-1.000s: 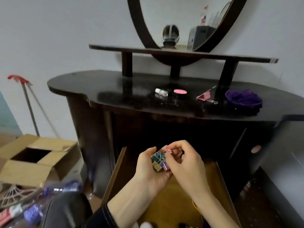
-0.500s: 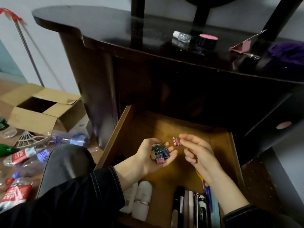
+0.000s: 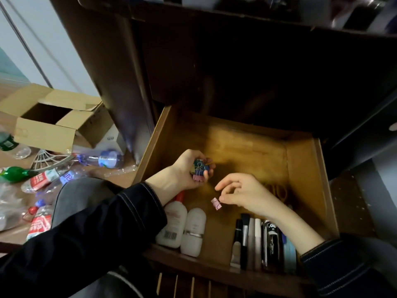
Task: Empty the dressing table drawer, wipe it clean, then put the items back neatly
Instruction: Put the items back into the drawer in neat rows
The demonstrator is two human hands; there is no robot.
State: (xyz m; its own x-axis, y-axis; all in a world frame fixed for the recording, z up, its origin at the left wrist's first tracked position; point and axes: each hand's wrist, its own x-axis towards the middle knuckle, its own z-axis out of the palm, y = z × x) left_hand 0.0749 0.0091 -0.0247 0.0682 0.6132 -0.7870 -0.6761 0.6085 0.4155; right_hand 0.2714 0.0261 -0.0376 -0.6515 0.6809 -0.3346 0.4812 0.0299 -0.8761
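Note:
The wooden drawer of the dark dressing table stands pulled out below me. My left hand hovers over its left side, fingers curled round a bunch of coloured binder clips. My right hand is lower, near the middle, and pinches one pink binder clip by its wire handle just above the drawer floor. Two white bottles lie at the front left. A row of brushes, pens and slim tubes lies at the front right. Yellow rubber bands lie behind my right hand.
The dark dressing table top overhangs at the top edge. On the floor to the left sit an open cardboard box, plastic bottles and wrappers. My knee in grey trousers is beside the drawer's left wall.
My view has tilted further down into the drawer. My right hand has carried the pink clip down and away from the left hand, close to the drawer floor.

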